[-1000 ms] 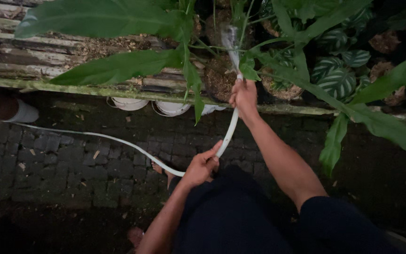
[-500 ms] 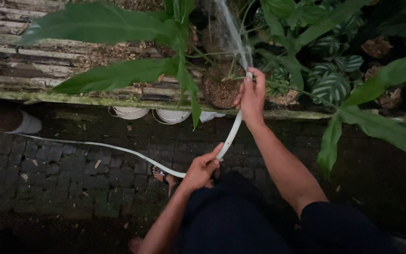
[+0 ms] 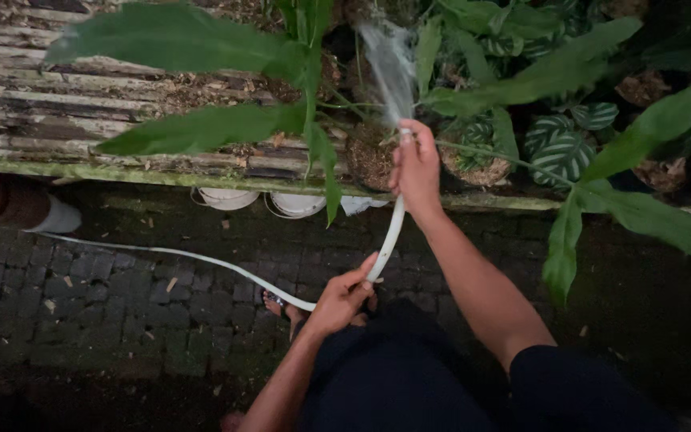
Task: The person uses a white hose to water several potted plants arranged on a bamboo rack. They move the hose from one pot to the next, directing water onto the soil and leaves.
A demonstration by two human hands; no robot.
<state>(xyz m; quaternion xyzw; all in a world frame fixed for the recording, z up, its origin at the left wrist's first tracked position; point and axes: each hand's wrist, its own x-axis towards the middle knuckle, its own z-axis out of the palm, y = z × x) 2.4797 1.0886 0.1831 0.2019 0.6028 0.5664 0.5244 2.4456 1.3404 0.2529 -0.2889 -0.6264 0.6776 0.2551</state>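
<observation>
1. Your right hand [image 3: 416,170] is up at twelve o'clock, grip wrapped tight around the outlet end of the white hose [image 3: 388,238], thumb over the tip
2. Water [image 3: 389,68] fans out from that tip, spraying up toward the potted plants [image 3: 557,148] on the wooden bench [image 3: 57,104]
3. Your left hand [image 3: 342,298] sits lower, toward six o'clock from the right, fingers curled around the same hose, pinching it close to your body
4. Between the two hands the hose runs in a short, nearly straight stretch; past the left hand it trails off toward nine o'clock across the brick floor [image 3: 97,296]
5. Two white pots [image 3: 293,204] sit under the bench edge, at nine o'clock of your right wrist
6. A long green leaf [image 3: 201,128] hangs over the slats at ten o'clock, and a sandalled foot [image 3: 277,302] shows just beside your left hand
</observation>
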